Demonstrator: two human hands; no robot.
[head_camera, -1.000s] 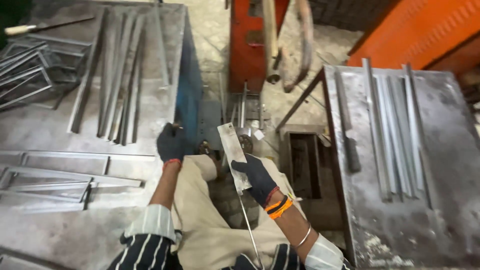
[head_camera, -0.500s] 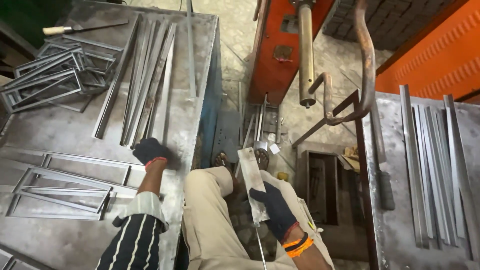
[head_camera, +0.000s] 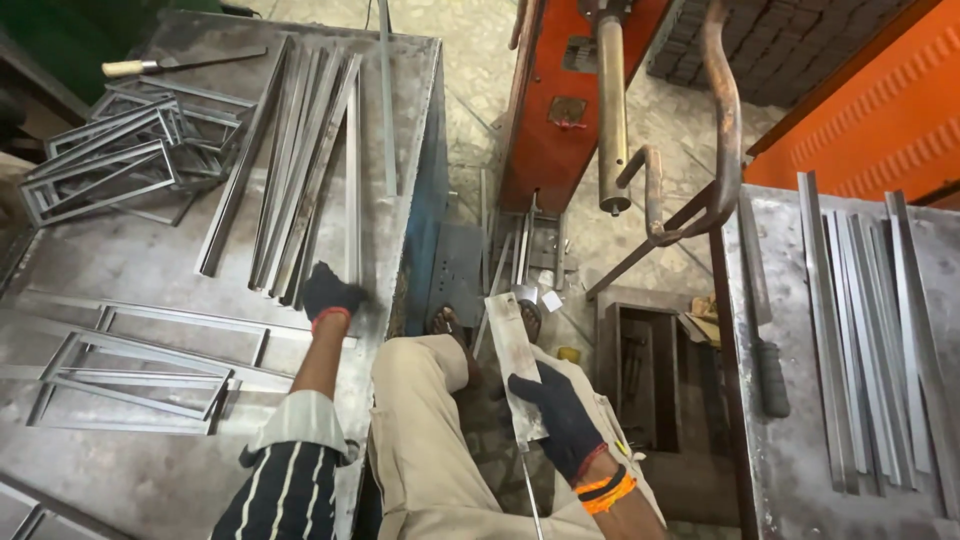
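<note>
My right hand (head_camera: 558, 412), in a dark glove, grips a flat grey metal strip (head_camera: 511, 350) that points away over my knees. My left hand (head_camera: 330, 292), also gloved, rests on the near ends of a bundle of long metal strips (head_camera: 300, 175) lying on the left steel table (head_camera: 150, 270). Whether its fingers hold a strip I cannot tell. My legs in beige trousers (head_camera: 430, 450) sit between the two tables.
Welded rectangular metal frames (head_camera: 120, 365) lie on the left table, more frames (head_camera: 110, 165) at its back. An orange machine (head_camera: 570, 90) with rusty pipes (head_camera: 715, 130) stands ahead. The right table (head_camera: 790, 480) carries several long strips (head_camera: 860, 330). A metal box (head_camera: 645, 370) sits on the floor.
My left hand moved left from between the tables onto the left table, to the ends of the strips. My view tilted up and left. The right hand kept holding its strip.
</note>
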